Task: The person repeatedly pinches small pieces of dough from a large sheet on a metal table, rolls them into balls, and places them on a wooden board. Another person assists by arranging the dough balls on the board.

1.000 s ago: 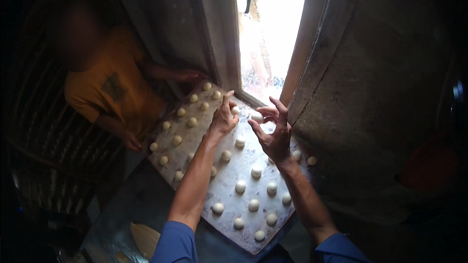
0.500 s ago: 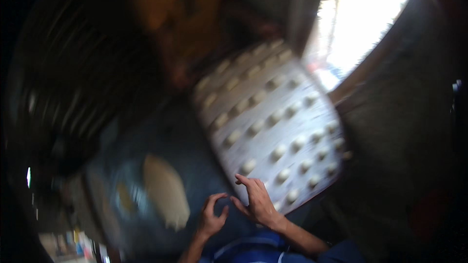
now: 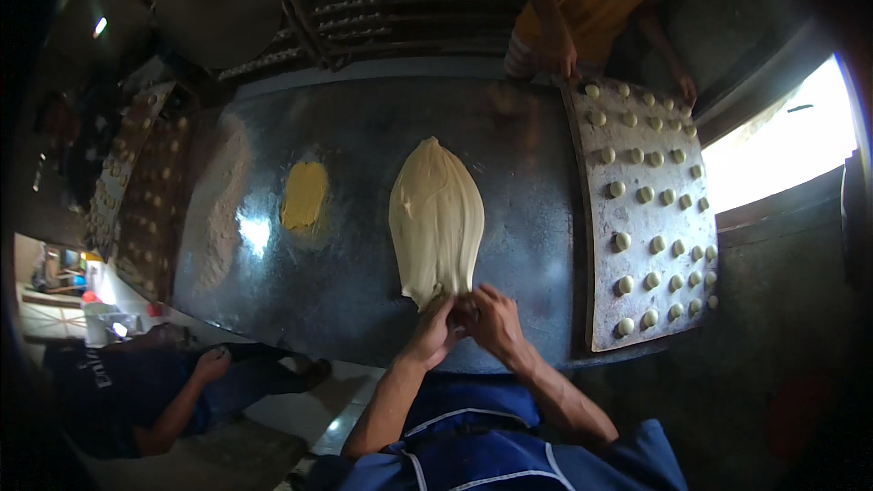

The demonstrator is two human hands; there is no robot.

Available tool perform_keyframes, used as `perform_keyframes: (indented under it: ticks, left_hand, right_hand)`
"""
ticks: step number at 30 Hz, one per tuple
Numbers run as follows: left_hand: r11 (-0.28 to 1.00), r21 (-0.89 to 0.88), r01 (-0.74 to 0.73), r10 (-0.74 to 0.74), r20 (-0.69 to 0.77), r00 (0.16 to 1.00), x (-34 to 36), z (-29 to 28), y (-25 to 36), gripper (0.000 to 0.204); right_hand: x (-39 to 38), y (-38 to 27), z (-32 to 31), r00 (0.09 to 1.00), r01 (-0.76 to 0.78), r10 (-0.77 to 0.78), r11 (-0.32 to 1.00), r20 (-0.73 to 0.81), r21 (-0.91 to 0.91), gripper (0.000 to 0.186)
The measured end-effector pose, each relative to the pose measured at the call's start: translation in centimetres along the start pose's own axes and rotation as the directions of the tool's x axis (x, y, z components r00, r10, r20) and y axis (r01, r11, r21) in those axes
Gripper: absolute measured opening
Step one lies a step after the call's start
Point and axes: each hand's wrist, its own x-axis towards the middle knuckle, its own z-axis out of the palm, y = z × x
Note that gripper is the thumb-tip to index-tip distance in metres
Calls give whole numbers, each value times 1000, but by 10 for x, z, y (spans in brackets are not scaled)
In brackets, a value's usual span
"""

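A large pale slab of dough lies in the middle of the dark table, pointed at its far end. At its near end my left hand and my right hand meet, fingers curled in and pinching the dough's edge. The fingertips are partly hidden behind the knuckles. To the right, a floured board carries rows of small round dough balls.
Yellow fat or paste and a streak of flour lie on the table to the left. More boards of dough pieces stand at the far left. One person is by the board's far end; another person is at the lower left.
My view has swung round to the right and become sharp. My hands, earlier apart and holding nothing near the board, are now together at the dough's near end.
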Motion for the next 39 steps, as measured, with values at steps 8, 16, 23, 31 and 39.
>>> perform_keyframes:
  ticks: [8,16,23,31,39]
  left_hand:
    - [954,301,1,-57,177,983,-41,-26,3,41]
    - [908,352,226,-301,174,938,-8,-8,32,59]
    - [724,-503,472,-273,419,866,47,-23,-2,22]
    - [779,618,-111,138,4,990,-6,-22,0,31]
    - [-34,839,-542,164,540,826,-148,19,76,29]
  right_hand:
    - [-23,-9,25,833,-530,243,609,498,590,41]
    - [-46,-45,45,970,-220,206,970,-127,-108,28]
    - [-69,-49,8,979,-139,114,979,170,148,24]
    - [69,-23,19,861,-70,-307,717,405,693,22]
    - [8,-18,12,984,-90,-49,691,171,718,27]
